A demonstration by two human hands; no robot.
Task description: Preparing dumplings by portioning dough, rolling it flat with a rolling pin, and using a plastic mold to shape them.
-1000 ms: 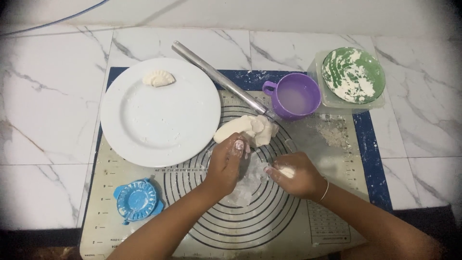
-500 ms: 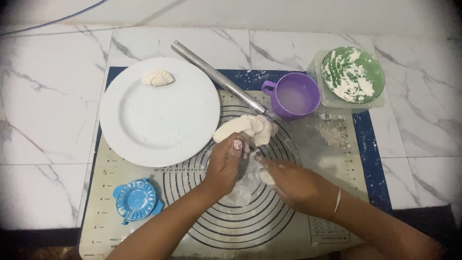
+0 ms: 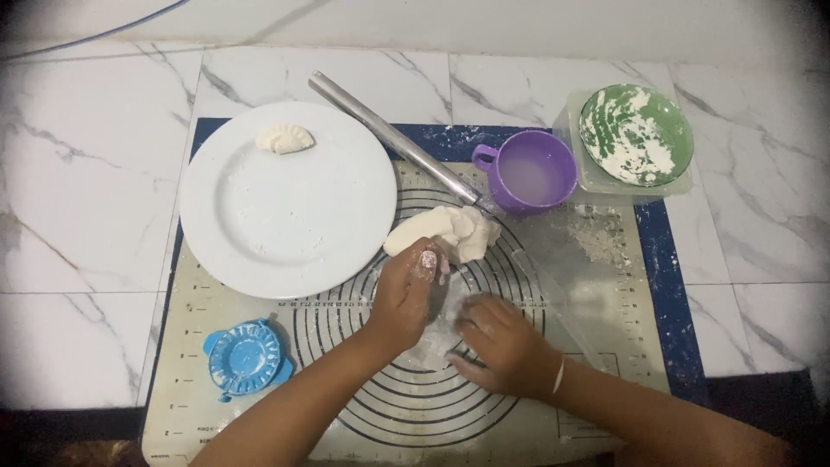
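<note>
Hands [image 3: 406,294] press pale, floury dough [image 3: 437,333] flat.

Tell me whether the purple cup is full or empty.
Partly full. The purple cup stands upright on the mat, and pale cloudy liquid shows inside it, lying below the rim.

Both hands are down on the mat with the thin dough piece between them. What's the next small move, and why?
Probably lift the thin dough piece off the mat and onto the blue dumpling press. The left hand and right hand are on its edges, the press lies open and empty, and one shaped dumpling sits on the white plate.
</note>
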